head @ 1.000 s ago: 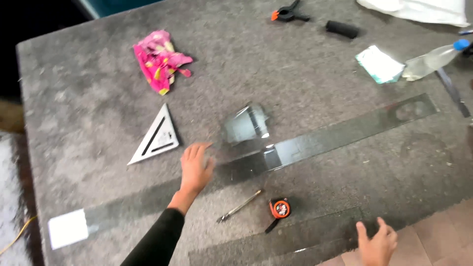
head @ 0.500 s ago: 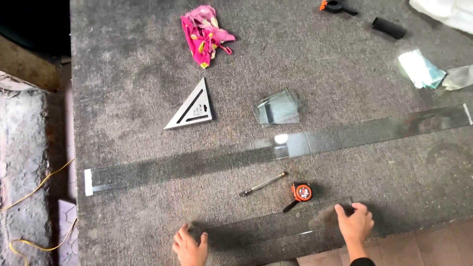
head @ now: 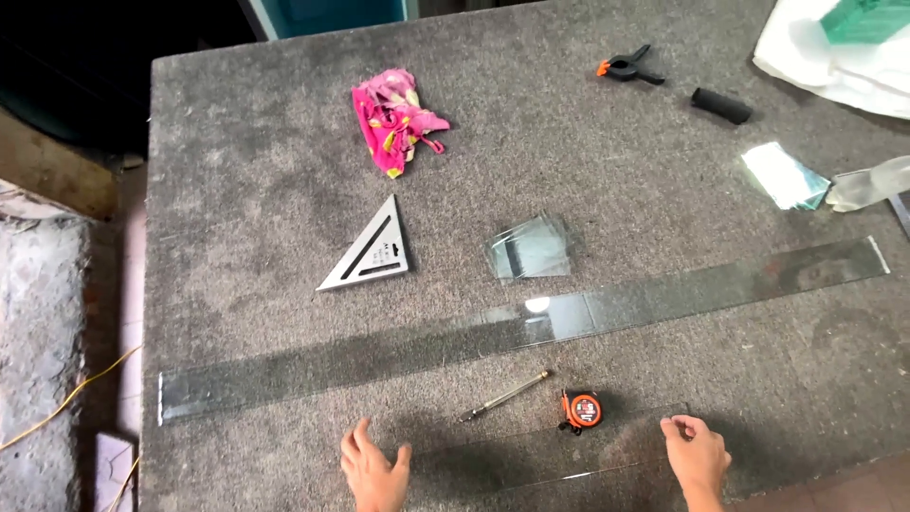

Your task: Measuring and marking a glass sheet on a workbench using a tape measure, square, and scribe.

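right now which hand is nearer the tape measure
Right. The right hand lies just past the tape measure to its right, at the end of the glass sheet. The left hand is farther off to its left.

The table [head: 237, 142] is covered in matt, rough grey felt-like carpet. Across it lies a long strip of clear glass [head: 512, 327], smooth and glossy with a bright glint, and a shorter clear glass strip [head: 559, 455] lies near the hands. The triangular square [head: 368, 254] is dull brushed metal, the far rag [head: 393, 116] soft pink cloth.
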